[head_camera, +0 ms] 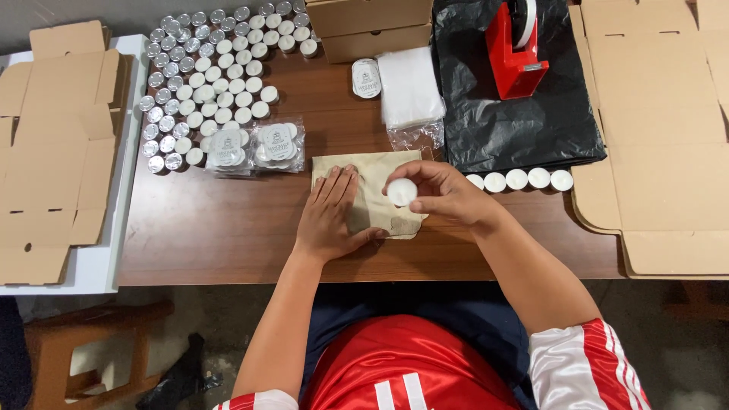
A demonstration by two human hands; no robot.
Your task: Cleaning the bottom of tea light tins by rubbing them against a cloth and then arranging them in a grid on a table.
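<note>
My left hand (330, 215) lies flat on a beige cloth (374, 173) spread on the brown table (220, 228), pressing it down. My right hand (440, 192) holds a small round white candle (402, 191) over the cloth's right part, fingers curled around it. To the right of that hand, a row of several white candles (518, 180) lines the table. Two clear bags of packed candles (254, 148) lie left of the cloth.
Many loose white and silver tealights (205, 76) cover the table's far left. A stack of clear bags (408, 87), a round tin lid (366, 77), cardboard boxes (368, 26), a black plastic sheet (516, 114) and a red tape dispenser (515, 53) sit behind. Flat cartons (661, 137) lie at both sides.
</note>
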